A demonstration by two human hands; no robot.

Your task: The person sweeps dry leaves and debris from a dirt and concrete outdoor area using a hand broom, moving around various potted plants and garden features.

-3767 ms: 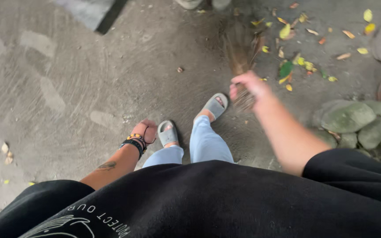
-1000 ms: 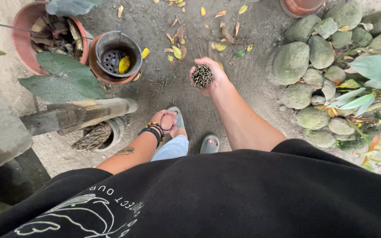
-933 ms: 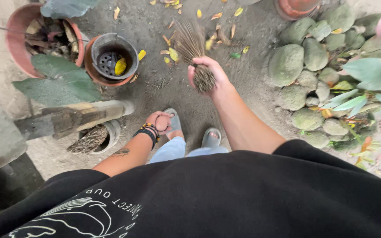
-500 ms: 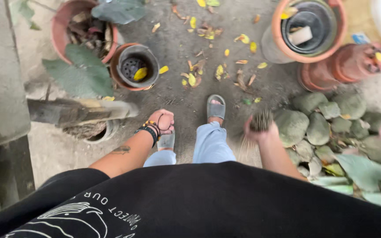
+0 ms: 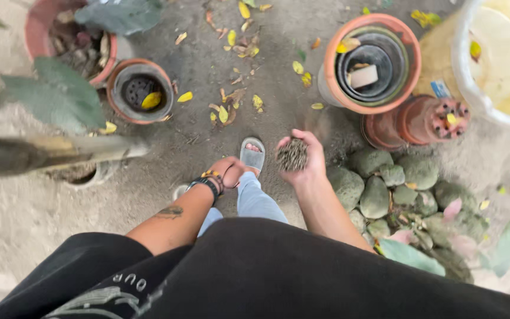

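We grip a stick broom [image 5: 292,155] in our right hand [image 5: 302,158], fingers wrapped round the bundled butt end, which faces up at us. The bristles are a blur below the hand, toward the ground, and we cannot tell where they touch. Our left hand [image 5: 230,172] hangs loosely curled and holds nothing, with beaded bands on its wrist, just above our sandal [image 5: 252,155].

Yellow leaves [image 5: 225,112] lie scattered on the bare ground ahead of the sandal. To the right of the broom hand sits a heap of mossy stones [image 5: 379,189], close beside our forearm. Beyond them a terracotta pot [image 5: 370,62] stands upright with darker pots nested in it, and another pot [image 5: 420,121] lies tipped on its side next to it. On the left stands a smaller pot [image 5: 140,91] with a yellow leaf in it.
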